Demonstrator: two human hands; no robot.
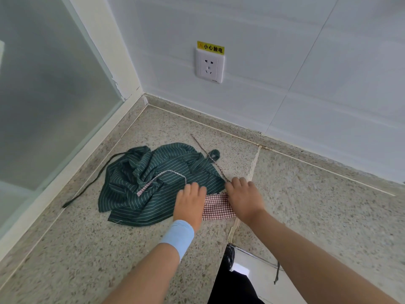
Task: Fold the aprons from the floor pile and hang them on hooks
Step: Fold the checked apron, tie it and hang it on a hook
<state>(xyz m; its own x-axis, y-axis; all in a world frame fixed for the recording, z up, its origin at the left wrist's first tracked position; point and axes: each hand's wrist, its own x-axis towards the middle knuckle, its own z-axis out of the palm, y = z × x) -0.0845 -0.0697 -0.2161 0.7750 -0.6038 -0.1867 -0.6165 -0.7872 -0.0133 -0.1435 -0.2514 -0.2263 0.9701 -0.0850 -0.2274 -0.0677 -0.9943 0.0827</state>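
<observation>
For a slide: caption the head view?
Left hand and right hand rest on a red checked apron beside a crumpled green striped apron on the floor.

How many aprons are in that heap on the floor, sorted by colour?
green striped apron: 1
red checked apron: 1
Total: 2 aprons
</observation>
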